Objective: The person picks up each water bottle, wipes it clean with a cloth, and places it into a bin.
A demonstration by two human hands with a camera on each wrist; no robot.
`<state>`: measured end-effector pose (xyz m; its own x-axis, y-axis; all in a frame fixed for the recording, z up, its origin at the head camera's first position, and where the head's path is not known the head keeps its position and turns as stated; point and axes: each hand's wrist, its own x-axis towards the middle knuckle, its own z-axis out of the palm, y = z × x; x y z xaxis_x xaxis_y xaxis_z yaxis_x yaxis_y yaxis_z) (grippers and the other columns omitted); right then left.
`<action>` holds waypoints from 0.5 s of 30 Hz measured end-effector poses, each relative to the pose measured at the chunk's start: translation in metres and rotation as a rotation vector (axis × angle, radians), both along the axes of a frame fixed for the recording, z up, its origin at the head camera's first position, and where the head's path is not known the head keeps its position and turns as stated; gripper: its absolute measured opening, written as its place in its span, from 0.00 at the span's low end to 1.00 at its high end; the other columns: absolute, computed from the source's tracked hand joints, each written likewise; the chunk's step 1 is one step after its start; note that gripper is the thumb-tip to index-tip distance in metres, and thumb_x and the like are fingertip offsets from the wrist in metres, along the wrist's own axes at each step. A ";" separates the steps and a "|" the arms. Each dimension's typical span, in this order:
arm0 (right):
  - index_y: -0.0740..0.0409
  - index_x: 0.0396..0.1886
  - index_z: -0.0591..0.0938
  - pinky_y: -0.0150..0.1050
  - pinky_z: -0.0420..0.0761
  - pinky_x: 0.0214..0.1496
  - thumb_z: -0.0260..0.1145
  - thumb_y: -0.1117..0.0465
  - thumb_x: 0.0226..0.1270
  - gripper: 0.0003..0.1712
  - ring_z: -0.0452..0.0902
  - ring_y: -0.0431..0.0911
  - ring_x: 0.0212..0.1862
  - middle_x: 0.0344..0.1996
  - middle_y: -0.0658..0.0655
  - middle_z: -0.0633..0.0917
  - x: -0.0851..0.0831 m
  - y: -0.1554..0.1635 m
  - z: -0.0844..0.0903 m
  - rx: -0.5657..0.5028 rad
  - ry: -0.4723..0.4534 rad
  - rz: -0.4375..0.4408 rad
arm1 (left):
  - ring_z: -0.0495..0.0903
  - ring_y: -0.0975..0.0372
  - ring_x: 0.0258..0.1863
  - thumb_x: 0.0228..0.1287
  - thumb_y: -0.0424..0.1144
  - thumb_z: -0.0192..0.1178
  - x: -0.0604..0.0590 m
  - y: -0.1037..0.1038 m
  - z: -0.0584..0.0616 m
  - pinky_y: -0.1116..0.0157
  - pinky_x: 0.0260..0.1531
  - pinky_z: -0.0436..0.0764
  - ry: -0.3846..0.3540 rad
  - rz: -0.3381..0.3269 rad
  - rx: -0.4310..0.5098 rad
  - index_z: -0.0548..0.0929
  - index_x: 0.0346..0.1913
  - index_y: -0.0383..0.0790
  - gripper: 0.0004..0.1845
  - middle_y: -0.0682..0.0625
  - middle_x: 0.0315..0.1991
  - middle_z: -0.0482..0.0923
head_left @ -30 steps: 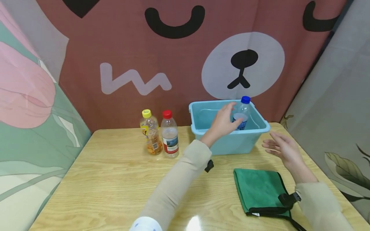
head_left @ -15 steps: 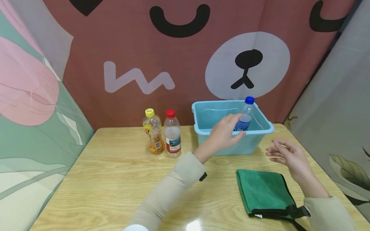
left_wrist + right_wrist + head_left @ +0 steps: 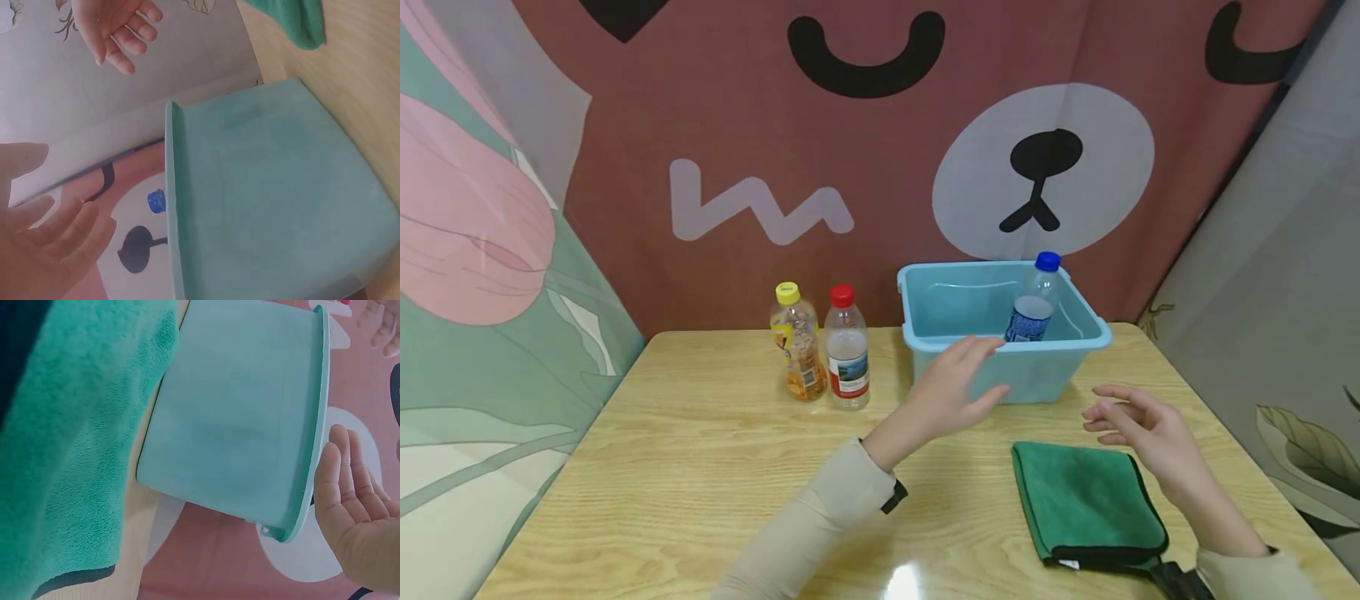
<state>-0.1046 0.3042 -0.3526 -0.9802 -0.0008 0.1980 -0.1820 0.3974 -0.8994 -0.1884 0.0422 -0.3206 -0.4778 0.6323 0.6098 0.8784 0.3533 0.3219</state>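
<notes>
My left hand [image 3: 946, 395] hovers in front of the light blue bin [image 3: 1007, 375], its fingers extended and holding nothing. Inside the bin, at its right side, a blue-capped water bottle [image 3: 1033, 307] leans slightly; its base is hidden by the front wall. Over the table to the right, my right hand [image 3: 1153, 433] hangs with relaxed, empty fingers, just behind a folded green towel [image 3: 1086, 504]. In the left wrist view only the blue bottle cap [image 3: 157, 201] shows above the bin's rim. The towel [image 3: 106, 437] fills the left of the right wrist view.
A yellow-capped bottle [image 3: 800, 350] with orange contents stands upright left of the bin. Beside it is a red-capped bottle [image 3: 847, 354] with a picture label. Behind the wooden table [image 3: 700, 467] hangs a brown cloth [image 3: 737, 100] with a bear face.
My left hand has drawn back from over the bin, down and to the left. My right hand has come down a little toward the towel. The bottle in the bin stays there.
</notes>
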 end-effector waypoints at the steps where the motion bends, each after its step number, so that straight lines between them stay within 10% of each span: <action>1: 0.49 0.52 0.73 0.32 0.81 0.33 0.51 0.63 0.70 0.13 0.80 0.38 0.35 0.34 0.44 0.83 0.001 -0.001 -0.001 0.027 0.011 0.001 | 0.73 0.58 0.49 0.59 0.41 0.61 0.000 -0.003 -0.002 0.70 0.49 0.73 0.001 -0.001 0.019 0.69 0.57 0.32 0.26 0.44 0.51 0.74; 15: 0.67 0.56 0.70 0.36 0.80 0.33 0.55 0.62 0.68 0.20 0.77 0.34 0.37 0.38 0.51 0.82 0.011 -0.008 -0.018 0.282 -0.022 0.107 | 0.74 0.59 0.49 0.57 0.38 0.62 0.009 -0.039 -0.026 0.67 0.50 0.74 -0.040 0.033 0.067 0.69 0.58 0.35 0.26 0.46 0.49 0.75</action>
